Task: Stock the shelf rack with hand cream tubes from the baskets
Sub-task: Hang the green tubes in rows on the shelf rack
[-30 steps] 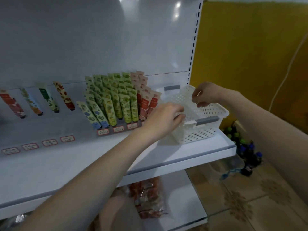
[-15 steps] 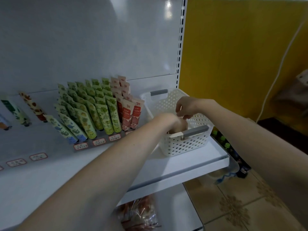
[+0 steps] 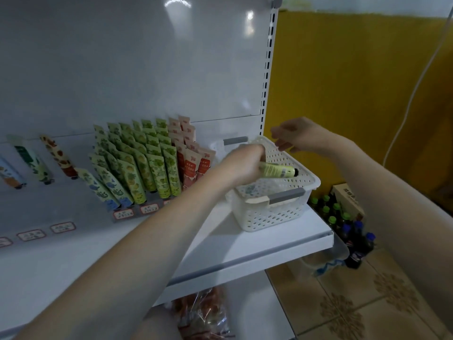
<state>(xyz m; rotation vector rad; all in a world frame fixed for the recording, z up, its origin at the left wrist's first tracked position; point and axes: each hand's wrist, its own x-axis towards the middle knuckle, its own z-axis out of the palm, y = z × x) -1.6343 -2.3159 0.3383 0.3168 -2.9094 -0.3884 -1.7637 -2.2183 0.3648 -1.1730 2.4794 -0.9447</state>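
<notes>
A white perforated basket with grey handles stands at the right end of the white shelf. My left hand grips a yellow-green hand cream tube over the basket, its black cap pointing right. My right hand hovers above the basket's far right rim with loosely bent fingers and holds nothing. Rows of green, blue-tipped and red tubes lean in the display rack to the left of the basket. Another pale tube lies on the basket's floor.
Single tubes lean against the back panel further left, above price labels. The upright post stands behind the basket. Bottles with green and blue caps sit on the tiled floor at right. A packet of red snacks lies on the lower shelf.
My left hand went into the basket and has come up holding a yellow-green tube. My right hand lifted off the basket rim. The view swung left and back.
</notes>
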